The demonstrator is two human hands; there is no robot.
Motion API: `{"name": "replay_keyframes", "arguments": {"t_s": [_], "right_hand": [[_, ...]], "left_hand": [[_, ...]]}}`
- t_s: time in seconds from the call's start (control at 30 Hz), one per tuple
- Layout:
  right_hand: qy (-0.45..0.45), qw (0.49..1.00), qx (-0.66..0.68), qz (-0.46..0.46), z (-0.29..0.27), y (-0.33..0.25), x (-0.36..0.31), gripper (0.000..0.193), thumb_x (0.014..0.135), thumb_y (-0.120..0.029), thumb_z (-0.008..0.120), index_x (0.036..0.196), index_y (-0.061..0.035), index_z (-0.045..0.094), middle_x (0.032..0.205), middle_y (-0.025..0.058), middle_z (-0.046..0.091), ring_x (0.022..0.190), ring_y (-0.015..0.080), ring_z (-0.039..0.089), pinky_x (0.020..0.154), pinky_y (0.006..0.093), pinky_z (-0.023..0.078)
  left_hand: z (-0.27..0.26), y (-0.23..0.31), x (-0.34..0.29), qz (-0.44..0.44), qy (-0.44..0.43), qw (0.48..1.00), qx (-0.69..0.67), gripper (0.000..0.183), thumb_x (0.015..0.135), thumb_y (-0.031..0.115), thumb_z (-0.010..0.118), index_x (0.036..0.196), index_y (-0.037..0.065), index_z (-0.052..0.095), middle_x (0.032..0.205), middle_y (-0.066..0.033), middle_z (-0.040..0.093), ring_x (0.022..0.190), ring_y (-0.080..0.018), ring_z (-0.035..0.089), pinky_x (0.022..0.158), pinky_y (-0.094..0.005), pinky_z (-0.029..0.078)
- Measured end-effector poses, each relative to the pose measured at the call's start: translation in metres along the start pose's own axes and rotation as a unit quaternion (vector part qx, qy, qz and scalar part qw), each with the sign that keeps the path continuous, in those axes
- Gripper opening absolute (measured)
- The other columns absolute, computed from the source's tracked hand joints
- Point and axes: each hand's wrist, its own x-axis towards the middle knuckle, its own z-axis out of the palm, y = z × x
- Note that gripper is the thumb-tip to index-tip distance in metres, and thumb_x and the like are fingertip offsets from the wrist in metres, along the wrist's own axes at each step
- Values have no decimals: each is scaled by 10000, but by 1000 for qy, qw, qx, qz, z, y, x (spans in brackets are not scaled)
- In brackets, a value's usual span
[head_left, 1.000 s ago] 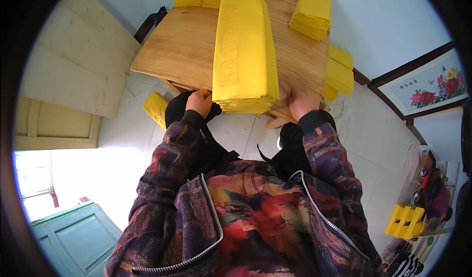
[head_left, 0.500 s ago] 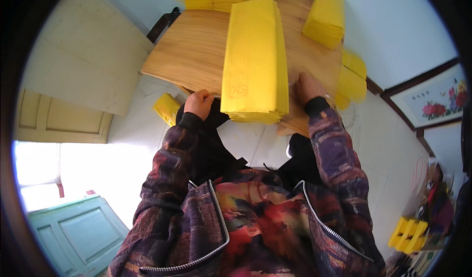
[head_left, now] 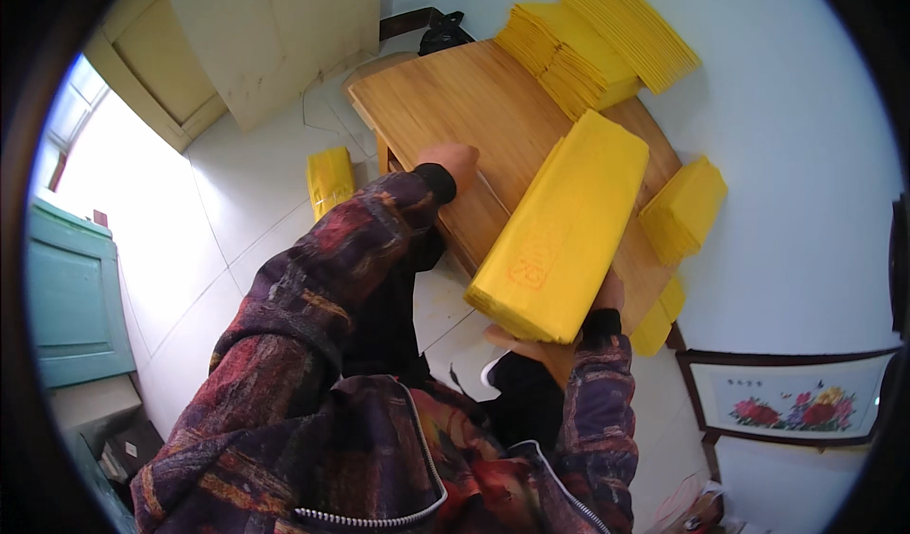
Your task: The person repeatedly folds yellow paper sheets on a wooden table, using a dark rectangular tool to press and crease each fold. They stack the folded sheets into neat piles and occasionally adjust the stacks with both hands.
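Note:
A thick stack of folded yellow paper (head_left: 564,235), with a faint red stamp near its close end, lies slantwise on the wooden table (head_left: 445,98). My left hand (head_left: 453,164) is curled closed over the table's front edge, to the left of the stack and apart from it. A thin pale line, perhaps a string, runs from near that hand toward the paper. What the left fingers hold, if anything, is hidden. My right hand (head_left: 611,292) is at the stack's right side, close to its near end. The stack covers most of its fingers.
More yellow paper stacks (head_left: 578,51) sit at the table's far end. Another stack (head_left: 684,210) stands along the right edge, by the wall. A wrapped yellow bundle (head_left: 330,179) lies on the tiled floor at left. A framed flower picture (head_left: 791,397) is at right.
The view has turned, so the table now appears slanted. My left hand has shifted forward along the table edge. My right hand has moved behind the stack's right side.

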Motion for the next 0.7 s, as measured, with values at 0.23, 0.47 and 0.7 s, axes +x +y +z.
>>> {"name": "replay_keyframes", "arguments": {"t_s": [0.23, 0.47, 0.7], "right_hand": [[56, 987, 151, -12, 26, 72, 46, 256, 795, -284, 592, 779, -33, 543, 756, 207, 617, 739, 378, 596, 626, 431, 463], [100, 976, 190, -45, 34, 129, 56, 201, 800, -204, 580, 760, -8, 559, 734, 189, 620, 699, 332, 608, 610, 395, 463], [26, 991, -78, -108, -31, 86, 45, 163, 796, -182, 577, 802, -19, 589, 780, 215, 606, 743, 379, 585, 637, 423, 459]], "left_hand": [[17, 12, 27, 92, -53, 991, -85, 204, 810, 231, 501, 791, 56, 603, 795, -164, 615, 788, -345, 583, 664, -428, 463], [8, -6, 28, 113, -82, 969, -203, 195, 813, 213, 522, 797, 33, 595, 766, -157, 609, 734, -323, 580, 638, -386, 454], [-17, -21, 23, 142, -137, 927, -318, 232, 844, 240, 537, 779, 19, 560, 664, -72, 553, 610, -179, 530, 570, -300, 433]]}}
